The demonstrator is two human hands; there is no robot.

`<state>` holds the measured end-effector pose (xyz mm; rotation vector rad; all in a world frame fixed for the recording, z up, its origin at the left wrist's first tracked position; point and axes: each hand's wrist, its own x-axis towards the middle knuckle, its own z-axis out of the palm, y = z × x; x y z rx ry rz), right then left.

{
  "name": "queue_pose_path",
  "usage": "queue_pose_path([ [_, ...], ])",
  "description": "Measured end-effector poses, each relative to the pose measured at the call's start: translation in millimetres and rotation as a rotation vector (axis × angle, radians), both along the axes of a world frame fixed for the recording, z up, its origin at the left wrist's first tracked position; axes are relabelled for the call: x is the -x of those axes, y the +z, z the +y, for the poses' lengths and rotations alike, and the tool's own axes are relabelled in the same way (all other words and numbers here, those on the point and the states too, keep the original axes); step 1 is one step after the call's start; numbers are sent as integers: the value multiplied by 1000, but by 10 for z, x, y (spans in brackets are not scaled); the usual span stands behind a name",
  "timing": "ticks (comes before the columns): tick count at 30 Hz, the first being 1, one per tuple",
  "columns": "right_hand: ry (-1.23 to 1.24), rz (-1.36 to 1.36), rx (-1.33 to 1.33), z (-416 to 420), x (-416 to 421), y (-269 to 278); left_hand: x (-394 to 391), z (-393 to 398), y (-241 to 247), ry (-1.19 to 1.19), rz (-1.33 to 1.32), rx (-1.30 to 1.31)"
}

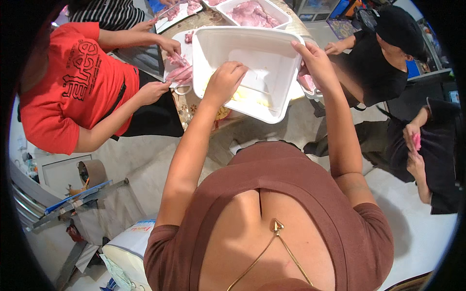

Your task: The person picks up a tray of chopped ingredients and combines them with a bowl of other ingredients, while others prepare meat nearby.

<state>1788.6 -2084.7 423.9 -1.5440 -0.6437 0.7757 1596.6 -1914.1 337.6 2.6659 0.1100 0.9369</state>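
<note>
A white plastic tub (251, 40) is tilted toward me over the near edge of the table. My right hand (316, 65) grips its right rim, with the thumb over the edge. Inside the tub is my left hand (226, 82), its fingers curled down toward the bottom; whatever lies under the fingertips is hidden. Pale yellow pieces (255, 99) lie along the tub's near inner side, close to my left hand. Partly covered by the tub, a container of yellow pieces (222, 113) shows below it.
A patterned table (207, 23) holds a white tub of raw meat (251, 14) behind mine. On the left, a person in a red shirt (83, 80) handles raw meat (180, 74) over a white board. Two people in dark clothes stand at right, one in a black cap (398, 31).
</note>
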Motion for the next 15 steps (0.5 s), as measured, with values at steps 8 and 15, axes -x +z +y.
queue_pose_path([
  [8,0,18,47,2,-81,-45,65,3,109,33,-4,175],
  [15,-8,-19,57,23,-91,-72,-177,-314,78,-88,43,124],
])
